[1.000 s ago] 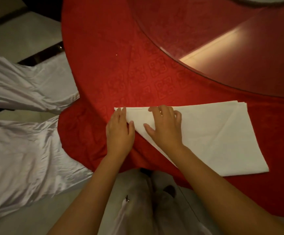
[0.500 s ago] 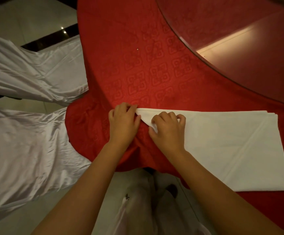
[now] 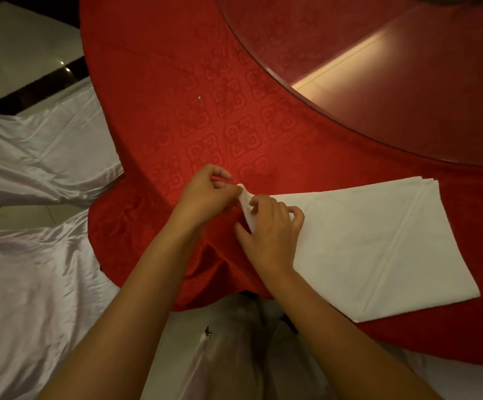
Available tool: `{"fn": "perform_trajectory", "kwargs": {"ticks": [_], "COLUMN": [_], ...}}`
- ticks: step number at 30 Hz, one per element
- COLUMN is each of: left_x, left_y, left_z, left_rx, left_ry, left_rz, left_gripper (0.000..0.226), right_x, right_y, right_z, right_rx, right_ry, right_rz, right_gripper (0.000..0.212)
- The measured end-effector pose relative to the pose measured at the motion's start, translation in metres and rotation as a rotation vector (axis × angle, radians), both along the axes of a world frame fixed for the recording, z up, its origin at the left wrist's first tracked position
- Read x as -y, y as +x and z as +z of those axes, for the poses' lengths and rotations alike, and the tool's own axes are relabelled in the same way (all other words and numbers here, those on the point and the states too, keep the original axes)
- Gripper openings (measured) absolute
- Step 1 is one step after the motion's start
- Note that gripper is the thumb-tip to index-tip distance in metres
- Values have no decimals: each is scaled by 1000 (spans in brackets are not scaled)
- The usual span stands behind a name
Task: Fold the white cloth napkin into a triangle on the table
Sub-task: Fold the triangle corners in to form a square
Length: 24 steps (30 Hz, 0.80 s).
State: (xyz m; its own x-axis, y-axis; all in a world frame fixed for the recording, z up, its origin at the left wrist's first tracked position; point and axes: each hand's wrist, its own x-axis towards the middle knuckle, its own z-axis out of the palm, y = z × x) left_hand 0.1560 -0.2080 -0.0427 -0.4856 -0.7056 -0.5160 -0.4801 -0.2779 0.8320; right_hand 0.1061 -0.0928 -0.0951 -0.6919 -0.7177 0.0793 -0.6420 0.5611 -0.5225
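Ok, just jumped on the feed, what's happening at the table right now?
A person is folding a white napkin on a red tablecloth. The napkin lies folded flat, a tapering shape with its narrow point toward the hands. The left hand pinches that tip and lifts it slightly off the cloth, while the right hand grips the napkin just beside it. A glass turntable sits further back on the table.

Red patterned tablecloth, glass turntable, satin-covered chairs, pale tiled floor, dim light
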Motion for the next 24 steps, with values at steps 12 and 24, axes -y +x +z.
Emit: {"fn": "perform_trajectory", "kwargs": {"ticks": [12,24], "left_x": [-61,-124], "left_y": [-57,-63], "left_z": [-12,-47], "left_rx": [-97,-2], "left_ry": [-450,-840], "left_rz": [-248,-809], "left_gripper": [22,55], "right_x": [-64,-111], "right_y": [-92,-211], "right_z": [31,23], "right_rx": [510,335], "right_ry": [-219,44], "right_rz": [-456,-441], "right_gripper": [10,17]}}
